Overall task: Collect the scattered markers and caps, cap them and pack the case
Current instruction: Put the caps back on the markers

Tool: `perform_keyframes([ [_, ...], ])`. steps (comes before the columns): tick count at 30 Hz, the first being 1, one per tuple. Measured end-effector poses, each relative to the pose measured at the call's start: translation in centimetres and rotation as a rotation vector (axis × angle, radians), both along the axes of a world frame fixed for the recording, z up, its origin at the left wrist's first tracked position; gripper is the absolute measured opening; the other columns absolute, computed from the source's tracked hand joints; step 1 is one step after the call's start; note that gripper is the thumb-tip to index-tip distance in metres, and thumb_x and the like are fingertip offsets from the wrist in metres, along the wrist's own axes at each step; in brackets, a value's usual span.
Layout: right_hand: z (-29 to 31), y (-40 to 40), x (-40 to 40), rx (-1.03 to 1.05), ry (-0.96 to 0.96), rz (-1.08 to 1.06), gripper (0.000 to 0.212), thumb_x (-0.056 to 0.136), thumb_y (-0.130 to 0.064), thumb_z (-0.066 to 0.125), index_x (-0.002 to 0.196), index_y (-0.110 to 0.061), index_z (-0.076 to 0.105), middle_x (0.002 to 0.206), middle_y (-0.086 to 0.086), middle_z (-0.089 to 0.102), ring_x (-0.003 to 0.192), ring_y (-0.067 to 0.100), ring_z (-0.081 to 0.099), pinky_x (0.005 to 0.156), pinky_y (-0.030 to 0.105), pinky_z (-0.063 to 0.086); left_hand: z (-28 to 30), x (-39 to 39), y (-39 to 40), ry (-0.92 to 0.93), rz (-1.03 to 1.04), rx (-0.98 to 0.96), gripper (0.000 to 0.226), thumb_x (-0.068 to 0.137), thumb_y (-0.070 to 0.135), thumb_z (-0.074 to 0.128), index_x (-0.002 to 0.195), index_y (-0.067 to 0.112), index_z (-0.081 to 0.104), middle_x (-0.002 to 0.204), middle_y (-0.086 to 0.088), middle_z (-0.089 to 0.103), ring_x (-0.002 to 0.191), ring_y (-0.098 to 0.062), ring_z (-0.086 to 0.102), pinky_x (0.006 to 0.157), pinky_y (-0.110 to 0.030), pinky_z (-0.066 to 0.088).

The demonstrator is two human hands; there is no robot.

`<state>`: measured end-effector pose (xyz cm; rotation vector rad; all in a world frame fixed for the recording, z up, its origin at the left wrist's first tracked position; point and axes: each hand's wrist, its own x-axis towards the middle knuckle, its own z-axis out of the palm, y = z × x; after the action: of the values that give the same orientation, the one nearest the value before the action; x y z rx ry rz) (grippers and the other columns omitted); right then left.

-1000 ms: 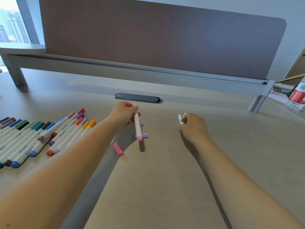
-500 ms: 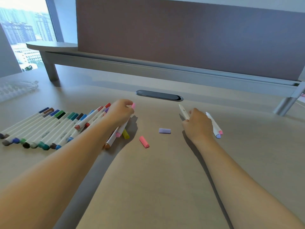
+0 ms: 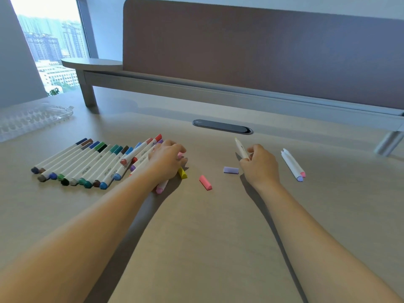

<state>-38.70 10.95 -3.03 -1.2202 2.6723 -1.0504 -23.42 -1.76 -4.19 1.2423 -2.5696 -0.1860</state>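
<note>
While the left hand (image 3: 167,164) now lays its pink marker (image 3: 161,187) against the capped row (image 3: 87,162) at left centre, the right hand (image 3: 260,164) has pinched up a yellow marker (image 3: 241,148). Loose caps (image 3: 205,182) lie between on the tabletop (image 3: 218,237), so capping comes next.

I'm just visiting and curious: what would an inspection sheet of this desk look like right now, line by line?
Surface: pale wood desk, a dark oval grommet set in it.
Job's things: row of capped markers at left; loose pink cap, lilac cap and yellow cap; two markers lying at right; clear case far left.
Clutter: nothing seen.
Hands: left hand rests on a pink-tipped marker; right hand grips a yellow-tipped marker.
Cables: nothing seen.
Surroundings: brown divider panel, small shelf, window with city view.
</note>
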Motion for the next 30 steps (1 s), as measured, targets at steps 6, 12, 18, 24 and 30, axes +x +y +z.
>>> perform_keyframes([
  [6, -0.1, 0.7, 0.1, -0.010, 0.005, 0.018, 0.023, 0.091, -0.009, 0.044, 0.112, -0.002, 0.051, 0.108, 0.014, 0.060, 0.081, 0.021, 0.046, 0.068, 0.028, 0.034, 0.8, 1.2, 0.7, -0.047, -0.133, 0.033, 0.033, 0.094, 0.015, 0.046, 0.125, 0.025, 0.054, 0.138, 0.002, 0.044, 0.130, -0.018, 0.038, 0.110, -0.030, 0.026],
  [12, 0.1, 1.3, 1.1, -0.017, -0.012, 0.057, 0.024, 0.090, -0.008, 0.042, 0.112, -0.003, 0.052, 0.095, 0.009, 0.054, 0.081, 0.021, 0.047, 0.067, 0.029, 0.035, 1.1, 1.4, 1.4, -0.170, -0.207, 0.079, 0.036, 0.092, 0.024, 0.051, 0.127, 0.018, 0.055, 0.140, -0.001, 0.044, 0.134, -0.019, 0.033, 0.113, -0.035, 0.020],
  [18, 0.1, 1.7, 0.9, 0.033, 0.044, 0.145, 0.021, 0.092, -0.008, 0.041, 0.106, -0.003, 0.055, 0.098, 0.007, 0.050, 0.077, 0.018, 0.044, 0.054, 0.022, 0.030, 0.9, 0.3, 2.2, 0.078, -0.132, 0.036, 0.025, 0.090, 0.025, 0.053, 0.109, 0.013, 0.063, 0.115, -0.006, 0.061, 0.110, -0.023, 0.052, 0.095, -0.032, 0.039],
  [24, 0.0, 2.4, 0.5, -0.005, 0.122, 0.236, 0.027, 0.096, -0.012, 0.039, 0.114, -0.012, 0.059, 0.111, 0.005, 0.057, 0.094, 0.017, 0.047, 0.085, 0.033, 0.038, 2.2, -0.8, 2.6, 0.382, -0.195, 0.334, 0.027, 0.090, 0.026, 0.051, 0.108, 0.007, 0.058, 0.095, -0.003, 0.059, 0.085, -0.014, 0.052, 0.072, -0.019, 0.040],
  [30, -0.1, 2.4, 0.1, -0.010, 0.129, 0.250, 0.029, 0.096, -0.011, 0.041, 0.118, -0.012, 0.060, 0.113, 0.010, 0.057, 0.104, 0.024, 0.049, 0.085, 0.032, 0.040, 2.3, -1.4, 2.9, 0.401, -0.248, 0.381, 0.021, 0.090, 0.018, 0.054, 0.106, 0.007, 0.060, 0.094, -0.003, 0.058, 0.087, -0.019, 0.053, 0.082, -0.026, 0.045],
])
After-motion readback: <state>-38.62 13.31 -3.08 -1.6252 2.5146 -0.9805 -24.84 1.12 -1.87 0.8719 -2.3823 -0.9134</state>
